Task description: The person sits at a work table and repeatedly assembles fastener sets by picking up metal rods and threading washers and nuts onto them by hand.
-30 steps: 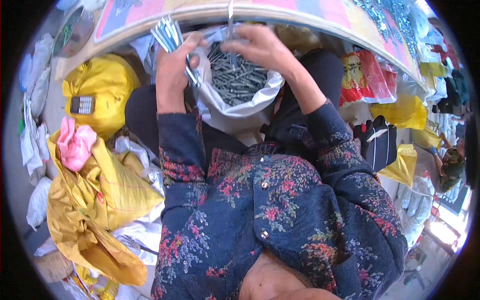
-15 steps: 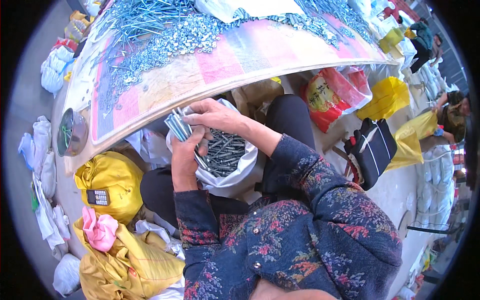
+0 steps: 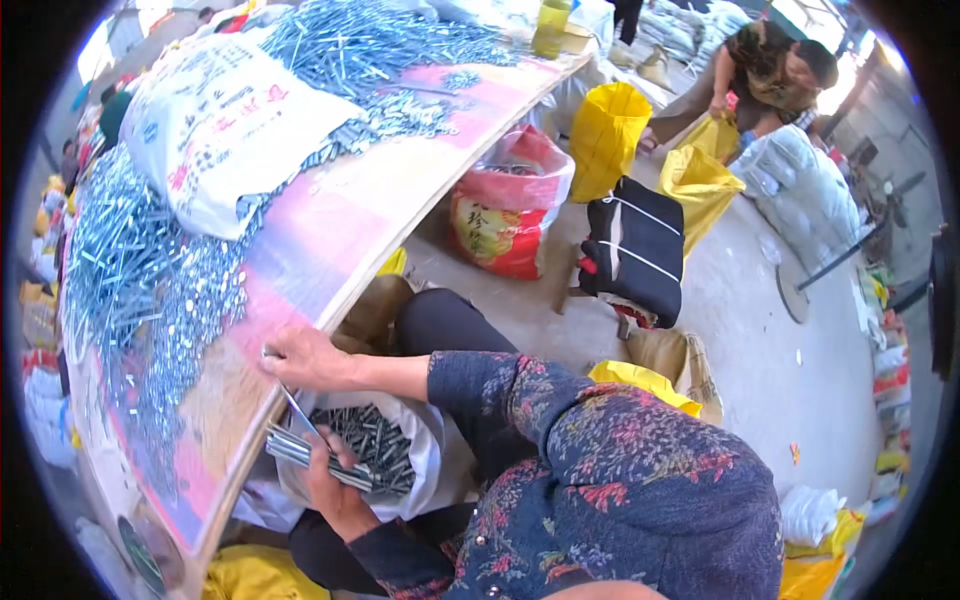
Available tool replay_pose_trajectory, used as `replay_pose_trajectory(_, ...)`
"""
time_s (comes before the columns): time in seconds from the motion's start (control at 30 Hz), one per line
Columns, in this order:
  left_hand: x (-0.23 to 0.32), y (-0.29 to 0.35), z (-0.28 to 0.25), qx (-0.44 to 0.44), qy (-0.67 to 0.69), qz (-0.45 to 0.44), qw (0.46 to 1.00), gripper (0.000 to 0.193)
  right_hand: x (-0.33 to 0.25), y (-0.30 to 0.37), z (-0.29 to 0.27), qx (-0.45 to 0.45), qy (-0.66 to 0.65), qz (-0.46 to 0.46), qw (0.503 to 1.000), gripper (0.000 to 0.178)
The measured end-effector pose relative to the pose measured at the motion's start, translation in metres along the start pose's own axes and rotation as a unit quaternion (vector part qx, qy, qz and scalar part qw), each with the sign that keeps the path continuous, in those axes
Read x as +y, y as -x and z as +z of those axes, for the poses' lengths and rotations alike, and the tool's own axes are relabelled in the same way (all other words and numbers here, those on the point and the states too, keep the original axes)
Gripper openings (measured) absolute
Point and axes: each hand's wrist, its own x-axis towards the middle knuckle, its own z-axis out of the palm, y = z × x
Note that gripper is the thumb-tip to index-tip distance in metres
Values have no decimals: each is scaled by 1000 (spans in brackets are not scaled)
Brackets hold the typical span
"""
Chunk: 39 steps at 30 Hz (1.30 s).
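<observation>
Left hand (image 3: 328,485) grips metal rods (image 3: 288,447) over sack (image 3: 432,445); right hand (image 3: 305,360) at table (image 3: 310,240) edge.

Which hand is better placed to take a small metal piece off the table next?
Probably the right hand: it is at the edge of the table, nearer the small metal pieces. The left hand is farther away, gripping metal rods.

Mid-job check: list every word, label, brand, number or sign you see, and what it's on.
Large white sack, upper left: red and dark printing; wording not copied out here.
Red bag with yellow panel: dark characters; likewise not copied.
Background white sacks: any marks too small to read.
</observation>
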Motion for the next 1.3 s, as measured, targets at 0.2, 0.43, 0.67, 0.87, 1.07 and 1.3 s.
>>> replay_pose_trajectory(0.2, -7, -7, -23, -54, 92, -61, 992, 17, 40, -50, -41, 99, 45, 49, 993, 35)
replay_pose_trajectory(0.43, 3, -11, -27, -37, 156, -95, 983, 16, 109, -188, -61, 239, 228, 70, 941, 25)
replay_pose_trajectory(0.67, 5, -9, -24, -41, 142, -88, 985, 19, 109, -214, -25, 311, 233, 71, 919, 13)
replay_pose_trajectory(0.87, 5, -3, -29, -13, 131, -78, 988, 19, 97, -185, -27, 275, 166, 62, 945, 15)
replay_pose_trajectory(1.07, 24, 14, -4, 126, -30, -23, 991, 13, 79, -127, -28, 58, -67, -39, 995, 25)
replay_pose_trajectory(1.3, 15, 0, -13, 36, 24, 2, 999, 14, 34, -53, -40, -53, -282, 43, 957, 18)
